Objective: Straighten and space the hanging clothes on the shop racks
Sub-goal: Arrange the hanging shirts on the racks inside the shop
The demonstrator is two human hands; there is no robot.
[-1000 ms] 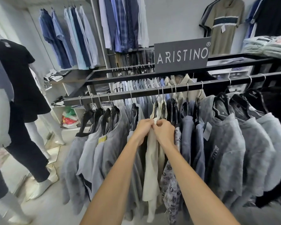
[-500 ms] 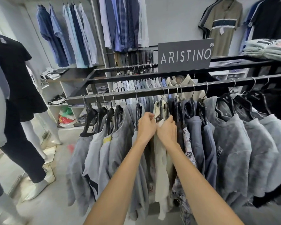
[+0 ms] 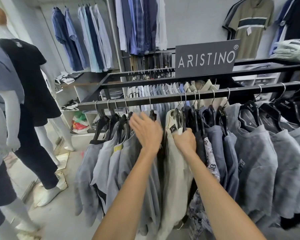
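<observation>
— What is being handled?

— The cream shirt (image 3: 175, 170), hanging under the middle of the rail (image 3: 137, 101), is being gripped at its shoulder by the right hand (image 3: 185, 142), fingers curled into the cloth. The left hand (image 3: 146, 134) is being held wide and flat, fingers straight, at the grey shirts (image 3: 109, 163) under the rail's left stretch; whether they are being touched cannot be told.

— What is being risked?

— If cloth is being pulled rather than the hanger, the shirt is likely being dragged askew or off it. The black hangers (image 3: 196, 116) crowded under the rail, just right of its middle, are probably being snagged together, and a hook could be knocked off the rail.
</observation>
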